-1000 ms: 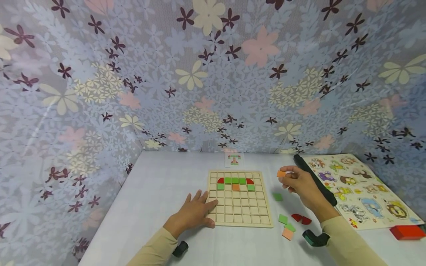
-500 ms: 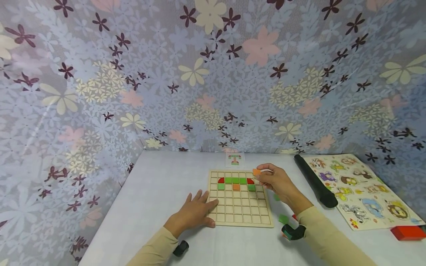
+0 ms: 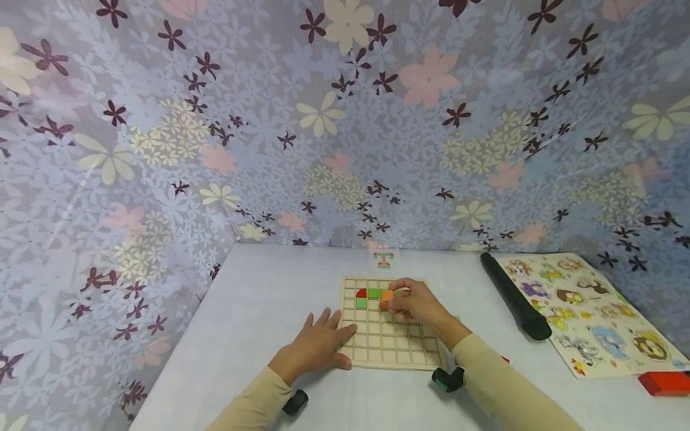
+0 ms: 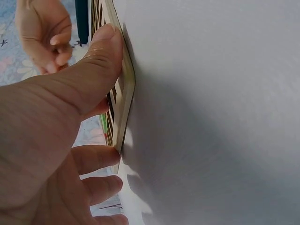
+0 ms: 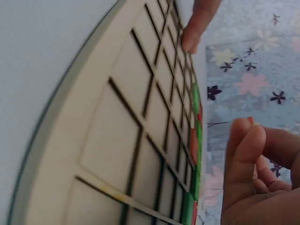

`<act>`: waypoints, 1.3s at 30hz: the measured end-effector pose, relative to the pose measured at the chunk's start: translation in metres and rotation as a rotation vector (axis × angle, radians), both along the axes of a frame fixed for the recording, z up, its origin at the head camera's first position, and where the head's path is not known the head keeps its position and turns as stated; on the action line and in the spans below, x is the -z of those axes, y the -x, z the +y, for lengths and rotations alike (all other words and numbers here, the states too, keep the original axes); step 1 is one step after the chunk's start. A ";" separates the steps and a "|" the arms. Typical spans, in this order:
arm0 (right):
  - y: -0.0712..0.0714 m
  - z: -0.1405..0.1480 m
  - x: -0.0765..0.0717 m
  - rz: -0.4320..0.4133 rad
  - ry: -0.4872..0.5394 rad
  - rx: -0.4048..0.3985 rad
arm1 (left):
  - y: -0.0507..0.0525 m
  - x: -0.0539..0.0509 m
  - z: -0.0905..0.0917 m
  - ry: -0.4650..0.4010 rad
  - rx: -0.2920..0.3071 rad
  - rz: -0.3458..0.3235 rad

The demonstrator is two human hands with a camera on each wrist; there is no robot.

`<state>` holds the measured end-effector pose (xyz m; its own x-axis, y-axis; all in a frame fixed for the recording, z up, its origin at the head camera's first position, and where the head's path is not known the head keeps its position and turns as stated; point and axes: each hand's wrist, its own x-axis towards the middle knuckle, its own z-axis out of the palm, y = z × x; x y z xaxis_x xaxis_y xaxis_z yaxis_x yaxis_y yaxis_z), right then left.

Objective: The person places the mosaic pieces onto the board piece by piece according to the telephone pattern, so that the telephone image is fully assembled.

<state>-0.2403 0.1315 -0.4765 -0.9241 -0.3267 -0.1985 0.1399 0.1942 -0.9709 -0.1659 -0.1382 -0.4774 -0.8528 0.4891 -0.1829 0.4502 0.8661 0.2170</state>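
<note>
My right hand [image 3: 417, 304] pinches an orange square tile [image 3: 387, 294] between thumb and fingertips over the upper part of the wooden grid board [image 3: 372, 342]. In the right wrist view only a sliver of that tile [image 5: 250, 120] shows, held apart from the board. On the grid, a red rounded tile [image 3: 362, 293], a green tile [image 3: 374, 293] above and another green tile [image 3: 361, 303] below stay visible; my right hand hides the tiles further right. My left hand [image 3: 314, 343] lies with fingers spread on the board's left edge, its thumb [image 4: 101, 51] touching the near corner.
Behind the board lies a small pattern card [image 3: 384, 260]. To the right are a long black object [image 3: 516, 297], an animal picture board [image 3: 601, 317] and a red block [image 3: 664, 384]. A bit of a red piece [image 3: 505, 359] peeks out beside my right sleeve.
My right hand has carried the orange tile leftward from the table's right side to above the board. The left hand has stayed on the board's edge.
</note>
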 end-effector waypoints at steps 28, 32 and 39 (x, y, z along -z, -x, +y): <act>-0.017 -0.018 0.014 0.217 -0.495 0.019 | 0.002 -0.003 0.000 -0.003 -0.004 -0.028; -0.016 -0.012 0.010 0.214 -0.473 0.034 | 0.001 -0.004 0.000 -0.007 -0.004 -0.033; -0.026 0.033 -0.041 0.119 -0.034 0.154 | 0.002 -0.003 0.000 -0.003 -0.004 -0.036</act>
<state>-0.2142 0.1642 -0.4356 -0.9802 -0.1743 -0.0938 0.0556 0.2122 -0.9756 -0.1680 -0.1382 -0.4741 -0.8475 0.4865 -0.2123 0.4387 0.8672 0.2358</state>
